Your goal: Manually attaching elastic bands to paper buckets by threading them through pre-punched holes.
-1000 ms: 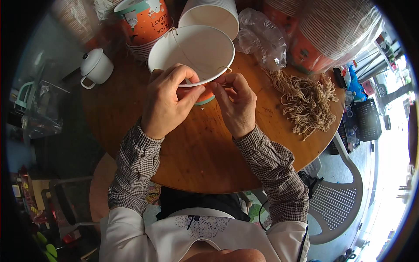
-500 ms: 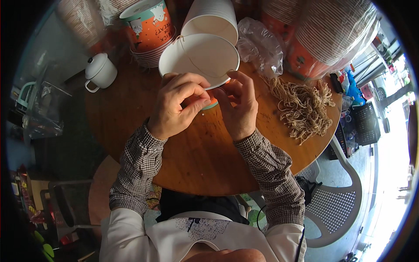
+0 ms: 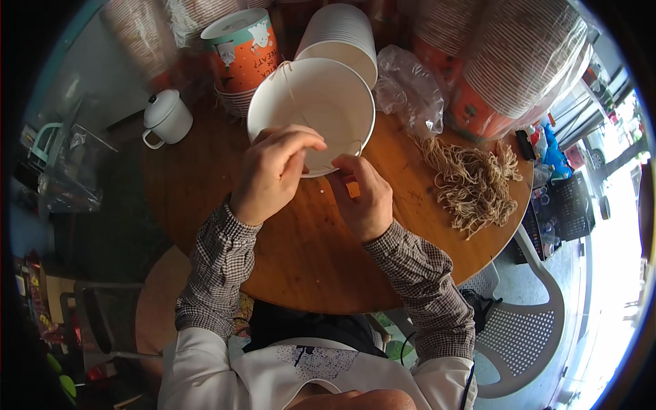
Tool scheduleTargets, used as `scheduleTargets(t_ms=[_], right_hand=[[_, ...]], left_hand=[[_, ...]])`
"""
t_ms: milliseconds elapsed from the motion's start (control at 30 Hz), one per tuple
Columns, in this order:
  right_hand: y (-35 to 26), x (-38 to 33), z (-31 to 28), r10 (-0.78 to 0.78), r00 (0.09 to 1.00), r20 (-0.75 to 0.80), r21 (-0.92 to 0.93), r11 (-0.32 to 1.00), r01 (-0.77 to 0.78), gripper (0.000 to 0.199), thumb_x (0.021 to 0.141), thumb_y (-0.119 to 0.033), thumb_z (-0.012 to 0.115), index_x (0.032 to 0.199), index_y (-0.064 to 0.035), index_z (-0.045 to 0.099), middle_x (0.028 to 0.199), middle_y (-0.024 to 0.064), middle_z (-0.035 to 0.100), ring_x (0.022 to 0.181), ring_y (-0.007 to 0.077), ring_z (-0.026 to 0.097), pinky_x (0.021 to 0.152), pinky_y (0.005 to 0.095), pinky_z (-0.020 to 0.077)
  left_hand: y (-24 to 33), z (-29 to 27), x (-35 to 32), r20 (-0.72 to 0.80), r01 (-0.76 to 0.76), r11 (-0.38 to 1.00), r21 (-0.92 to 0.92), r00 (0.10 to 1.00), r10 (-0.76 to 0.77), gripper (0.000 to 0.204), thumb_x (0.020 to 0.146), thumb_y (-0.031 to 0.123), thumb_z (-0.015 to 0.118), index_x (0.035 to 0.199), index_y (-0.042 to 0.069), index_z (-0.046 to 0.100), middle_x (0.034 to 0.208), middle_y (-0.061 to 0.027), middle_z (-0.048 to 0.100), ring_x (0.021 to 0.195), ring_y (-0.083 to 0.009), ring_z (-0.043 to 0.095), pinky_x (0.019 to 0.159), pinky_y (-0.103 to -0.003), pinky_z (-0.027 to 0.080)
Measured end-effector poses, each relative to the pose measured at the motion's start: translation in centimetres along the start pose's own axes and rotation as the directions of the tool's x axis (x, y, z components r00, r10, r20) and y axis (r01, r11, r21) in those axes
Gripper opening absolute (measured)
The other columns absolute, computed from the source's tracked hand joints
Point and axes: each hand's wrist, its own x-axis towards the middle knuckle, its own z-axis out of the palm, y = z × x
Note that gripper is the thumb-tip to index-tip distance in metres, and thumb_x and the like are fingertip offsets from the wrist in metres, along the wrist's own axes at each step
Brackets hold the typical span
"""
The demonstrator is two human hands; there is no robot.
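A white-lined paper bucket (image 3: 331,92) tilts toward me above the table, its round mouth facing up. Thin string (image 3: 292,85) is attached at its far-left rim and hangs down inside. My left hand (image 3: 273,174) is curled at the near-left part of the rim, index finger reaching over the mouth; what its fingers hold, if anything, is hidden. With thumb and index finger my right hand (image 3: 365,198) pinches the near-right rim, where a short bit of string shows by the fingertips. A sliver of the bucket's orange outside peeks out under that hand.
Beyond it lie stacked white buckets (image 3: 339,34), beside an orange printed bucket (image 3: 242,58) on a stack. A white lidded mug (image 3: 169,119) stands left. Tangled twine (image 3: 475,184), a crumpled clear bag (image 3: 412,96) and plastic-wrapped bucket stacks (image 3: 512,65) are right. A grey chair (image 3: 523,335) stands lower right.
The bucket's mouth has tipped up more, showing more of its inside. My right hand has moved down and slightly left along the rim. My left thumb and index finger have parted.
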Motion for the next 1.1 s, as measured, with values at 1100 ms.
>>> scheduleTargets(t_ms=[1100], right_hand=[[-1.3,1.8,-3.9,-0.37,0.928,0.036,-0.276,0.889,0.365,0.028,0.07,-0.009,0.071,0.096,-0.0075,0.061,0.07,-0.0007,0.06,0.07,0.0146,0.063,0.103,0.0492,0.0359]], left_hand=[[3.7,-0.8,1.0,0.177,-0.296,0.927,0.232,0.95,0.259,0.008,0.078,0.004,0.063,0.085,0.006,0.059,0.08,-0.0054,0.062,0.079,-0.0236,0.063,0.096,-0.042,0.041]])
